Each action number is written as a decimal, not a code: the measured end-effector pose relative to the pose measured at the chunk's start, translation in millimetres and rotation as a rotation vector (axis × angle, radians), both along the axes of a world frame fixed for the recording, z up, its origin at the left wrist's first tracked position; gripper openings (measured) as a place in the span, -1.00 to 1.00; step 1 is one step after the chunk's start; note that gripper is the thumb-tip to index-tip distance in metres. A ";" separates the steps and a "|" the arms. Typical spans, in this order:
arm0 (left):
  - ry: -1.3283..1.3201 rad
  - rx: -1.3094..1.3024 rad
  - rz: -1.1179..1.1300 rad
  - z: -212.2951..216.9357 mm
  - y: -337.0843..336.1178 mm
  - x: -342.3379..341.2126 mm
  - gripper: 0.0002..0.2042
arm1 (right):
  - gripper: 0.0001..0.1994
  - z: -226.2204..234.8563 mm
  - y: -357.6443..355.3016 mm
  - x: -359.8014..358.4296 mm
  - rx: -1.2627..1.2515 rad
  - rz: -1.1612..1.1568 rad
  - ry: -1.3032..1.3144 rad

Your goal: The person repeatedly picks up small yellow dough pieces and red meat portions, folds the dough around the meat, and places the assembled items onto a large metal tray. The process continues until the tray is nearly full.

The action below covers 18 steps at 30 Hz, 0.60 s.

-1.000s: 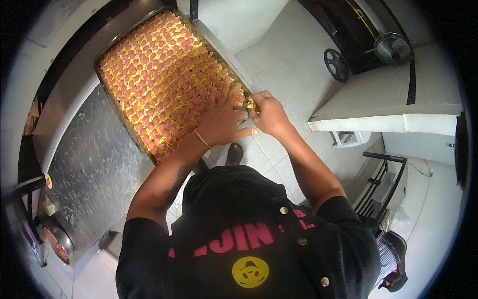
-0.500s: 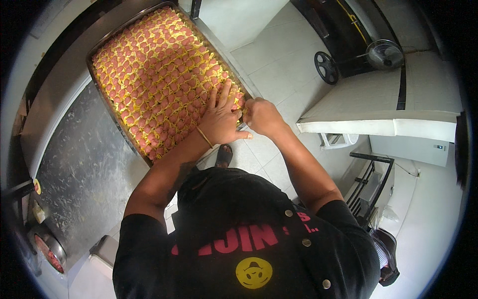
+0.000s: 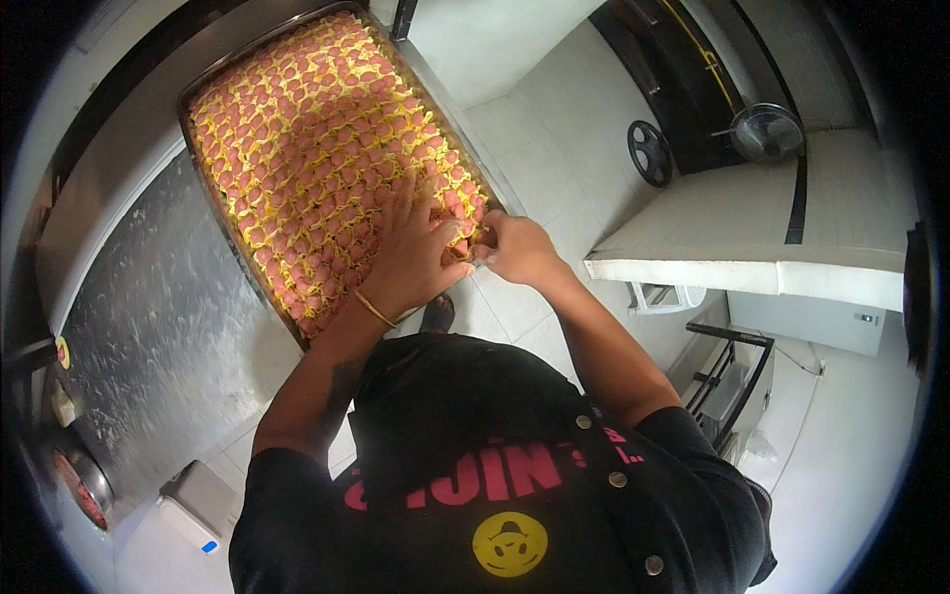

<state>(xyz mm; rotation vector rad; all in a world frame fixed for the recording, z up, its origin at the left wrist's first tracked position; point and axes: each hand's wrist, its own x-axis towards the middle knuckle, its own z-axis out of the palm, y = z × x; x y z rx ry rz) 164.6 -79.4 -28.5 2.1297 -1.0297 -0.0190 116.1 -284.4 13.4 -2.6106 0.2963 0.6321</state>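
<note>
A large rectangular metal tray (image 3: 462,148) holds a flat layer covered with round pink sausage slices (image 3: 297,148) and yellow shreds that look like cheese. My left hand (image 3: 408,259) lies on the topping near the tray's near right corner. Its fingers are stretched out, and the thumb points toward that corner. At the same corner, my right hand (image 3: 522,249) is closed in a pinch, with thumb and fingertips at the edge of the layer. Whatever sits between those fingertips is too small to make out. The two hands are close together but apart.
To the left stretches a dark steel worktop (image 3: 158,307) dusted with white powder. A metal bowl (image 3: 97,475) with pink pieces stands at its near left end. On the right are a pale counter (image 3: 732,223), a mesh strainer (image 3: 770,134) and a black handwheel (image 3: 649,153).
My left hand has slid a little left and nearer to me across the topping. The right hand has gone from a fist to a fingertip pinch at the corner.
</note>
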 end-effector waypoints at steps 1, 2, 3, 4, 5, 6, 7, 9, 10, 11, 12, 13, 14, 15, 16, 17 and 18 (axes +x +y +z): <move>0.015 0.032 0.005 3.5 0.4 -1.9 -0.41 | -0.56 -8.2 -8.3 -3.9 0.042 -0.015 -0.028; 0.029 0.063 0.010 7.2 0.2 -3.7 -0.38 | -0.56 -21.0 -18.2 -8.7 0.085 -0.031 -0.057; 0.044 0.097 0.018 8.9 0.7 -5.7 -0.35 | -0.56 -24.1 -22.3 -10.1 0.130 -0.045 -0.084; 0.057 0.132 0.035 8.7 0.1 -8.8 -0.33 | -0.54 -24.8 -28.1 -12.3 0.136 -0.029 -0.096; 0.070 0.167 0.052 8.0 -1.1 -12.4 -0.32 | -0.51 -24.1 -33.5 -15.0 0.141 -0.013 -0.108; 0.082 0.204 0.069 7.7 -2.5 -15.6 -0.30 | -0.48 -22.0 -35.9 -16.5 0.148 0.001 -0.122; 0.073 0.224 0.075 7.8 -3.7 -18.7 -0.31 | -0.46 -20.5 -36.2 -18.8 0.073 0.072 -0.129; 0.055 0.265 0.086 8.8 -6.3 -24.8 -0.33 | -0.41 -16.5 -36.6 -22.6 -0.078 0.210 -0.146; 0.056 0.243 0.089 9.6 -8.4 -27.9 -0.36 | -0.40 -12.9 -38.4 -19.6 -0.057 0.231 -0.052; 0.057 0.221 0.093 10.6 -10.9 -31.0 -0.39 | -0.39 -8.8 -41.0 -14.4 -0.036 0.254 0.042; 0.059 0.197 0.093 11.0 -14.2 -33.7 -0.42 | -0.38 -7.5 -44.8 -11.4 -0.016 0.274 0.137; 0.065 0.204 0.098 11.6 -17.2 -36.2 -0.41 | -0.40 -15.0 -50.4 -11.6 0.033 0.296 0.111; 0.071 0.211 0.104 12.3 -20.1 -38.5 -0.39 | -0.41 -28.0 -57.0 -13.1 0.083 0.320 0.086; 0.079 0.220 0.115 12.5 -22.3 -41.2 -0.37 | -0.43 -31.6 -58.7 -12.9 0.136 0.347 0.061; 0.072 0.216 0.123 12.3 -24.5 -43.7 -0.38 | -0.44 -34.7 -59.3 -12.4 0.158 0.366 0.070; 0.066 0.211 0.132 11.9 -26.5 -46.3 -0.38 | -0.45 -38.2 -57.1 -11.2 0.181 0.386 0.080; 0.060 0.203 0.143 12.4 -28.1 -48.6 -0.38 | -0.45 -36.7 -53.6 -9.3 0.199 0.408 0.090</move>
